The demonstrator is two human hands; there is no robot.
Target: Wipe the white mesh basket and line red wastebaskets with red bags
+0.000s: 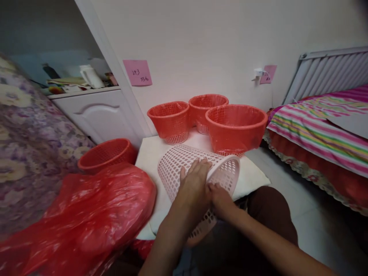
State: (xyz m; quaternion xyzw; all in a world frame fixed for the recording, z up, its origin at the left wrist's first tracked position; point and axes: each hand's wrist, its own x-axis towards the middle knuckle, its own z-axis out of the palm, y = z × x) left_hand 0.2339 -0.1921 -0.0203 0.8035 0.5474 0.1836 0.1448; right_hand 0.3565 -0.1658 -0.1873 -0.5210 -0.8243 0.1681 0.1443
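A pale pink mesh basket [178, 163] lies on its side on the white table [148, 155], its base toward the right. My left hand [195, 184] rests on its wall with fingers stretched flat over the mesh. My right hand [220, 199] is curled against the basket's lower side just right of the left hand, fingers pressed on the mesh. Three baskets lined with red bags stand behind: one at left [169, 119], one at the back [207, 104], a larger one at right [235, 126].
A heap of red plastic bags [86, 214] lies at lower left, with a bare red mesh basket [106, 153] behind it. A flowered cover is at far left, a white cabinet [94, 111] beyond, a striped bed [322, 130] at right.
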